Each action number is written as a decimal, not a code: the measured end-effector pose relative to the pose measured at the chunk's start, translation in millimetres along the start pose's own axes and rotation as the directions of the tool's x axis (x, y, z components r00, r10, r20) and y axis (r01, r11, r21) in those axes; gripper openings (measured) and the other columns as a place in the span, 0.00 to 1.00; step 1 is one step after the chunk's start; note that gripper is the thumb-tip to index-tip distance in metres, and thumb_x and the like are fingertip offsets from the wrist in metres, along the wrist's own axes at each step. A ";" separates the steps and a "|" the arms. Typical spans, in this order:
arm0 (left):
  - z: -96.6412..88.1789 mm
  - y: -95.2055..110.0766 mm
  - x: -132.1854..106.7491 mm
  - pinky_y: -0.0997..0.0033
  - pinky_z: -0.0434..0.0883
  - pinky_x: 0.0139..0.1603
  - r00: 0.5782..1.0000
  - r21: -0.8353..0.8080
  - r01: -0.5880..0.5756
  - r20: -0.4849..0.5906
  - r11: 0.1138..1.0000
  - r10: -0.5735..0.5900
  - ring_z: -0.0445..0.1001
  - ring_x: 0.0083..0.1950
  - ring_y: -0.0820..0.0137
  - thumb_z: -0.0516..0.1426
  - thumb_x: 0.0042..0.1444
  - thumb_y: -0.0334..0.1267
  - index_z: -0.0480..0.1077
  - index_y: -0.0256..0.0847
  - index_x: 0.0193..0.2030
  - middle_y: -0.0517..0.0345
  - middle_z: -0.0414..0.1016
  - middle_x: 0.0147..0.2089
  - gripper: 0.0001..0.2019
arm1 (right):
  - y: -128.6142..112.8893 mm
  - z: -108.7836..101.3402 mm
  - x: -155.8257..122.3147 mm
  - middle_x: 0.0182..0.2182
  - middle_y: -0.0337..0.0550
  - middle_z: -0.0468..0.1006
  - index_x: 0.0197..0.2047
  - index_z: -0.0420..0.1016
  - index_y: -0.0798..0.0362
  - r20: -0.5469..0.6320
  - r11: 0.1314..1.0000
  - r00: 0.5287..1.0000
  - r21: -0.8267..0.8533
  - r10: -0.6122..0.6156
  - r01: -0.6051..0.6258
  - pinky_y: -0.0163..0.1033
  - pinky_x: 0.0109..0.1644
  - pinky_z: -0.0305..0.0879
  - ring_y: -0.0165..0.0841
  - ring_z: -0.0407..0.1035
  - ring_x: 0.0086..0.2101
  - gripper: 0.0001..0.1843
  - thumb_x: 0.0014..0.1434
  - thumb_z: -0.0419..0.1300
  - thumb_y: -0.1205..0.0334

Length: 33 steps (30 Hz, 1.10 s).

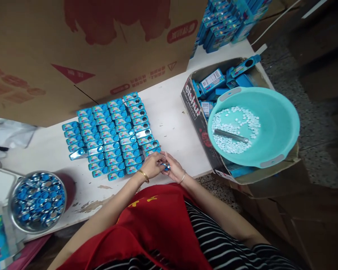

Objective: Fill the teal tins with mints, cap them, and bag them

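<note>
My left hand and my right hand are together at the front edge of the table. Between their closed fingers is a small blue and silver cap, partly covered by the fingertips. Just beyond my hands, small blue boxes stand in close rows; some have a dark round hole in the top and a few show a shiny silver patch. At the left, a round metal bowl holds a heap of similar blue and silver caps.
On the right, a turquoise basin with white tablets and a metal tube rests on an open carton of blue boxes. A large cardboard box stands at the back. More blue packs are stacked behind it.
</note>
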<state>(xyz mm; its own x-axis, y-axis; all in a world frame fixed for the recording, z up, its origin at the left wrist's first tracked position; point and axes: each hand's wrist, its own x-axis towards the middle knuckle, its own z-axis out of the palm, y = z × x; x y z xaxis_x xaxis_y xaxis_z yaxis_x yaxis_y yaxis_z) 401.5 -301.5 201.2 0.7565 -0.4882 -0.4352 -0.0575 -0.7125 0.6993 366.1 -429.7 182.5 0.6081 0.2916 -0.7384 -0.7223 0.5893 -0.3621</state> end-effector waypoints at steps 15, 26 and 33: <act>-46.7 -25.2 78.2 0.67 0.68 0.39 0.858 0.337 0.502 -0.079 0.796 -0.508 0.75 0.42 0.59 0.60 0.53 0.44 0.72 0.40 0.31 0.49 0.77 0.37 0.09 | -13.4 -9.8 12.8 0.25 0.38 0.73 0.36 0.70 0.55 -0.011 0.997 1.000 0.072 -0.005 0.005 0.30 0.23 0.59 0.28 0.68 0.26 0.17 0.51 0.65 0.50; -52.2 -12.6 80.3 0.59 0.70 0.46 0.880 0.446 0.447 -0.064 0.775 -0.471 0.74 0.49 0.51 0.59 0.54 0.44 0.74 0.36 0.42 0.40 0.76 0.45 0.14 | -12.9 3.2 19.2 0.19 0.30 0.64 0.47 0.64 0.51 0.010 0.953 0.987 -0.259 -0.163 0.160 0.28 0.16 0.46 0.25 0.58 0.18 0.30 0.53 0.57 0.35; -24.2 3.9 16.2 0.71 0.67 0.47 0.998 0.155 0.046 -0.052 0.987 -0.038 0.71 0.44 0.68 0.58 0.54 0.33 0.72 0.42 0.38 0.56 0.73 0.39 0.05 | -13.0 19.1 16.1 0.28 0.36 0.68 0.54 0.61 0.48 -0.077 0.920 0.979 -0.362 -0.188 0.149 0.30 0.16 0.47 0.26 0.59 0.18 0.34 0.56 0.47 0.30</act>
<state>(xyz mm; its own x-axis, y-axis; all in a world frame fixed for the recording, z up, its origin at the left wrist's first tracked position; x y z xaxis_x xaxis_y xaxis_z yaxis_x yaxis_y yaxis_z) 429.3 -300.0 210.6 0.7911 -0.4339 -0.4311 -0.1232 -0.8034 0.5825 391.5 -418.2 186.1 0.7060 0.1164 -0.6986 -0.6935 0.3133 -0.6487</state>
